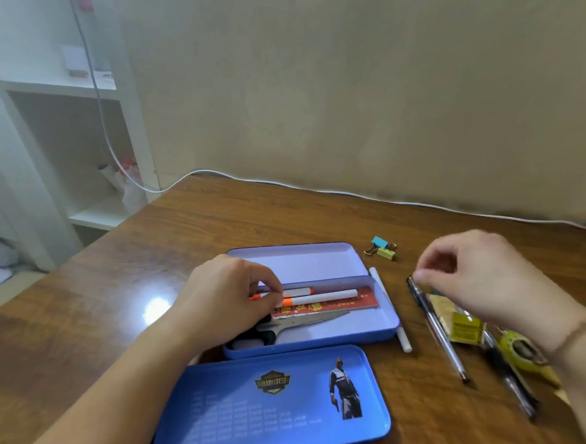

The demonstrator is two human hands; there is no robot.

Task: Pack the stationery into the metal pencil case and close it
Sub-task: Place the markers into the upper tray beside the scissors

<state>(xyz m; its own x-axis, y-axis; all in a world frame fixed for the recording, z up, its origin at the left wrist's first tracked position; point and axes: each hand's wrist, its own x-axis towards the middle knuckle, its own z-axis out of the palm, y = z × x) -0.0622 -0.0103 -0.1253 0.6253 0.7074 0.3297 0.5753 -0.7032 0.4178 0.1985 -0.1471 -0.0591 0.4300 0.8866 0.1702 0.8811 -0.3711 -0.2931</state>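
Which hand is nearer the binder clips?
Right. The right hand hovers just right of the binder clips; the left hand is farther off, over the pencil case.

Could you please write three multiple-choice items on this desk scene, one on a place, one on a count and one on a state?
1. Where do the scissors lie?
A. Inside the open pencil case
B. Beside the binder clips
C. On the shelf

2. How many binder clips lie on the desk?
A. One
B. Two
C. Four

3. What state is the blue lid in?
A. Shut on the case
B. Off, lying flat in front of the case
C. Held up by the right hand

Answers:
1 A: the blades rest in the tray, below the orange-and-white markers that the left hand touches.
2 B: one blue and one yellow clip sit together.
3 B: the lid lies on the desk near the camera, while the right hand reaches toward the pens.
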